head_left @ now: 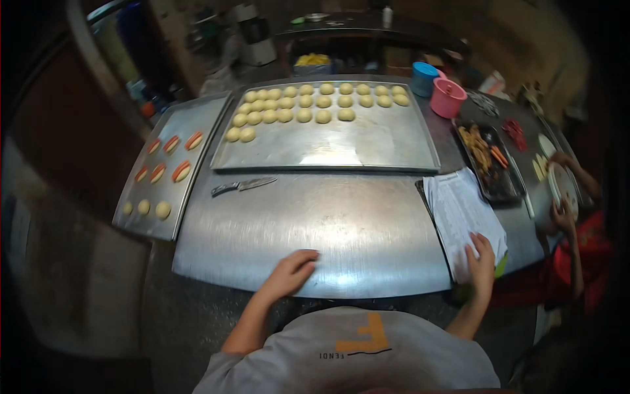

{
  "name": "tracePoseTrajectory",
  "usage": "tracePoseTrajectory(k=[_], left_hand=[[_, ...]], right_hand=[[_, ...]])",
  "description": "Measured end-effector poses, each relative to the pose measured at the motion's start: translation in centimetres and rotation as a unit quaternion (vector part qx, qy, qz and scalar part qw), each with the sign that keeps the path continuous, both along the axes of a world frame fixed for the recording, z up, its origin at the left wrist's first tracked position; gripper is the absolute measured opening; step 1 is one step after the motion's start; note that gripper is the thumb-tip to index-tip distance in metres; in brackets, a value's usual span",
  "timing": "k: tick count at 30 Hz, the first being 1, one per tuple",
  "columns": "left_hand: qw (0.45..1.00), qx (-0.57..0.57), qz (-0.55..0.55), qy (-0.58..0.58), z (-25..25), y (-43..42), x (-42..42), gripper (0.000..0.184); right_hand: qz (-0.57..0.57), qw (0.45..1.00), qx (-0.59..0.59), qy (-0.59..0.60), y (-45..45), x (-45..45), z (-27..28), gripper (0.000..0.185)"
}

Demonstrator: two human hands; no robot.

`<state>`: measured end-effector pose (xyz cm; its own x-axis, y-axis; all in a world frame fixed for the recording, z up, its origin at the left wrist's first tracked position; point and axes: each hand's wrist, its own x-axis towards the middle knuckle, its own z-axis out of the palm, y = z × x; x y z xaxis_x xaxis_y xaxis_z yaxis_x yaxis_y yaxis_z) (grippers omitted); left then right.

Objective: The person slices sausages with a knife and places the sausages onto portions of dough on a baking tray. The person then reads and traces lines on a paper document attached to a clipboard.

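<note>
My left hand is over the near part of the metal table, with nothing in it and its fingers loosely apart. On the right, my right hand touches the near edge of a stack of printed papers, fingers spread; its grip on the sheets, if any, does not show. A knife with a dark handle lies beyond my left hand. Behind it stands a large metal tray bearing several rows of round dough balls.
At the left, another tray holds dough pieces topped with sausage strips and plain balls. A black food tray, a pink container and a blue container stand right. Another person's hands hold a pale round dish.
</note>
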<state>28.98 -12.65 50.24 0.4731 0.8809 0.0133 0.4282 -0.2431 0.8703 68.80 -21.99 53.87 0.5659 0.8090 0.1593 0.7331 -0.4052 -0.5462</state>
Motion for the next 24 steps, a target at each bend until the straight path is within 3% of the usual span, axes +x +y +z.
tracePoseTrajectory(k=[6, 11, 14, 18, 19, 22, 24], left_hand=[[0.962, 0.131, 0.134, 0.201, 0.0, 5.1, -10.2, 0.035], [0.914, 0.157, 0.24, 0.288, -3.0, 12.0, -14.7, 0.047], [0.877, 0.235, 0.28, 0.313, -5.5, 16.8, -15.8, 0.043], [0.867, 0.202, 0.282, 0.358, -6.5, 18.8, -16.0, 0.04], [0.863, 0.191, 0.286, 0.371, -6.7, 19.1, -16.0, 0.038], [0.875, 0.198, 0.285, 0.337, -6.9, 18.9, -16.3, 0.037], [0.885, 0.205, 0.287, 0.304, -6.7, 18.4, -16.6, 0.036]], right_hand=[[0.07, 0.997, 0.022, 0.024, 2.6, -6.3, 1.3, 0.032], [0.2, 0.979, 0.008, 0.034, 6.5, -7.6, 2.4, 0.032], [0.301, 0.953, 0.012, 0.01, 12.3, -8.4, 3.3, 0.034], [0.396, 0.917, -0.023, 0.041, 24.9, -10.0, 1.8, 0.041], [0.418, 0.908, 0.009, 0.001, 29.1, -10.1, -0.3, 0.045], [0.353, 0.933, -0.034, -0.065, 39.8, -12.3, -2.8, 0.052], [0.271, 0.95, 0.01, -0.155, 45.2, -13.8, -4.6, 0.052]])
